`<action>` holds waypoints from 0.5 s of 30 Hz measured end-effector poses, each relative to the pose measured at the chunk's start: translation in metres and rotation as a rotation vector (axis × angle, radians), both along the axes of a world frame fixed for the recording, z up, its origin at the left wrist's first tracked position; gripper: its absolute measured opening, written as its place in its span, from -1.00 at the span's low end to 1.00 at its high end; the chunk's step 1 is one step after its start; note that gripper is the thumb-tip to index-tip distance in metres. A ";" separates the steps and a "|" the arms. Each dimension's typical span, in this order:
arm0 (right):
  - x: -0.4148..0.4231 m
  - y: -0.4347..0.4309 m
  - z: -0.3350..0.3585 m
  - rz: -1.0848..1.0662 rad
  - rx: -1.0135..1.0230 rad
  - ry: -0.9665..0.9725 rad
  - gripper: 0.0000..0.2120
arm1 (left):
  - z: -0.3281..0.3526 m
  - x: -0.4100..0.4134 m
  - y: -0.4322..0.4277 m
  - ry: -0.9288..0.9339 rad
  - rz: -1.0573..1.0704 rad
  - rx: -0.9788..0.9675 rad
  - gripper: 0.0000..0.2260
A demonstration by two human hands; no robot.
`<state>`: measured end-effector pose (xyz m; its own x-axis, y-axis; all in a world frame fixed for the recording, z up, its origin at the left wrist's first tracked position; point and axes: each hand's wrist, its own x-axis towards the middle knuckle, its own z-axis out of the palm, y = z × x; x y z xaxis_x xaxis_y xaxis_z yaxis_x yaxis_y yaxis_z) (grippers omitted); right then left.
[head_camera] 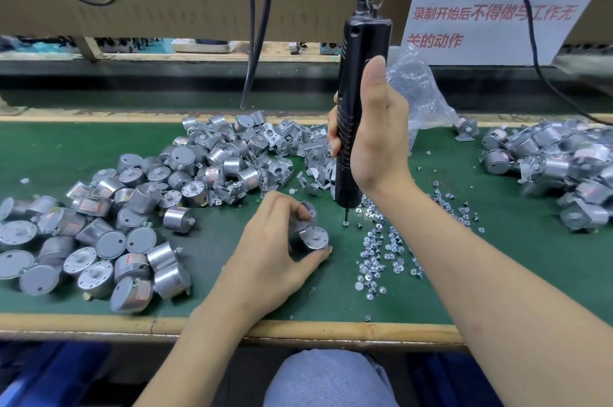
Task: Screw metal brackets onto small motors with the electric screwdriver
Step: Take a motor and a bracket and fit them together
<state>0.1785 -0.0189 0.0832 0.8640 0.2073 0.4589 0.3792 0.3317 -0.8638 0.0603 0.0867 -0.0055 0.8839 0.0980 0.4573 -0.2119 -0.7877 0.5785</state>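
At the green table (514, 274), my right hand (374, 137) wraps its fingers round the electric screwdriver (356, 101), thumb laid straight up the barrel. The tool stands nearly upright, long axis vertical, hung from a coiled lead above, bit pointing straight down onto a single screw (345, 223) at the near edge of the loose screws (378, 250). Just to its left, my left hand (265, 250) pinches a motor (313, 238) between thumb and curled fingers, low over the table's middle. Its flat round face is tipped up and toward me, so the short cylinder's axis leans rather than stands. A grey metal piece under my forefinger may be the bracket; I cannot tell for sure.

The risks, as I judge them: the screw may fail to seat on the bit and drop as I lift, or skate away among the others. With the motor face tilted and held only by fingertips, a bit coming down vertically could meet the hole at an angle, cross-thread, or slip toward my thumb. Unworked motors (99, 230) lie heaped to the left, brackets (282, 154) behind
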 end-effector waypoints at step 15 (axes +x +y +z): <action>0.003 0.002 -0.001 0.011 0.001 0.011 -0.25 | 0.007 -0.010 0.022 0.067 0.116 0.049 -0.80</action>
